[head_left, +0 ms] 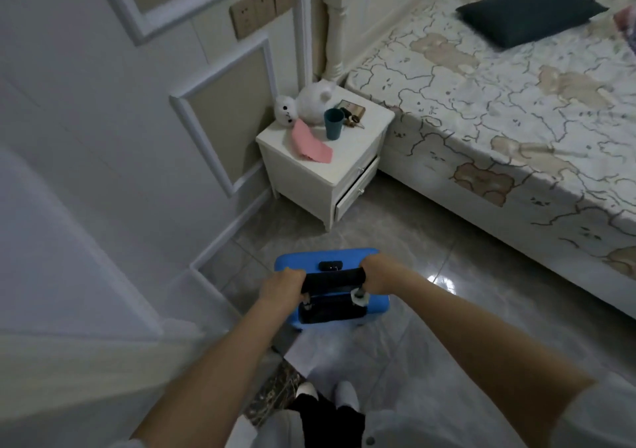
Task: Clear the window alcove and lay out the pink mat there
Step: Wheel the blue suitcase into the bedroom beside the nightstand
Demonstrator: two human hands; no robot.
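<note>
Left hand: your left hand [282, 284] is curled round the left end of the black pull handle [332, 279], fingers wrapped over the bar.
Right hand: your right hand [380, 273] grips the right end of the same bar, fingers closed over it.
Suitcase: the blue suitcase [296, 265] stands upright on the grey tiled floor [447, 275] directly below your hands, seen from above; a small black lock sits on its top face, and the handle's two posts run down into a dark recess.
Where it stands: in the open floor between the panelled wall [86, 120] on your left and the bed [499, 120] on your right, short of the nightstand.
Nightstand: the white nightstand [309, 169] sits in the corner against the wall, touching the bed's side; its lower drawer is slightly ajar.
On the nightstand: a pink cloth [311, 145] lies flat near the front, a teal cup [333, 123] stands upright just behind it, a white plush toy [303, 105] leans at the back, and keys with a small box lie beside the cup.
Pink mat: you cannot tell whether the pink cloth is the mat.
Bed: a patterned sheet covers it; a dark pillow [530, 14] lies near its head.
Your feet: white shoes show at the bottom of the view, behind the suitcase.
</note>
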